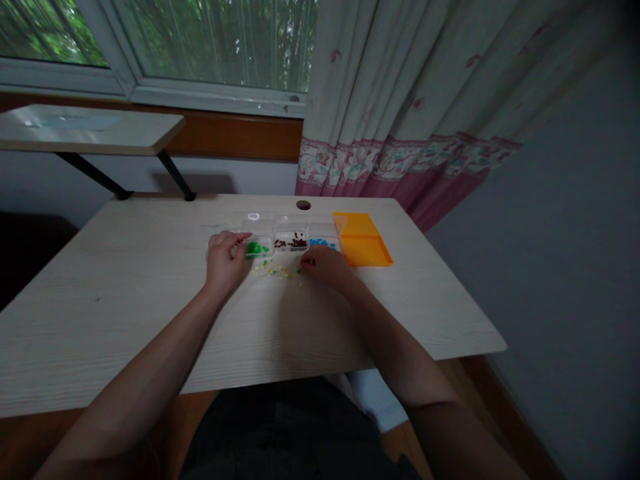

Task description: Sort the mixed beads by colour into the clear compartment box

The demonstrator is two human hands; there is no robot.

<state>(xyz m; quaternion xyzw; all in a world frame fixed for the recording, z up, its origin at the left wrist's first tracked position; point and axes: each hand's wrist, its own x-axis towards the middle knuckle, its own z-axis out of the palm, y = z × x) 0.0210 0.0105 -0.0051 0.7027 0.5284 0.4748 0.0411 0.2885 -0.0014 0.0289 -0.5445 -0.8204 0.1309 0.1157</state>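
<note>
A clear plastic box with compartments lies on the table. Small green pieces fill its left visible section, dark brown pieces the middle one, and blue pieces the right one. My left hand is at the box's left side, thumb and fingers drawn together beside the green pieces; what they hold, if anything, is too small to make out. In front of the box, loose yellow pieces lie scattered with a few green ones. My right hand pinches low at their right end, its fingertips partly hidden.
An orange tray with a divider sits right of the box. Behind it the table has a round cable hole. A raised shelf stands at the back left. A curtain hangs behind the table.
</note>
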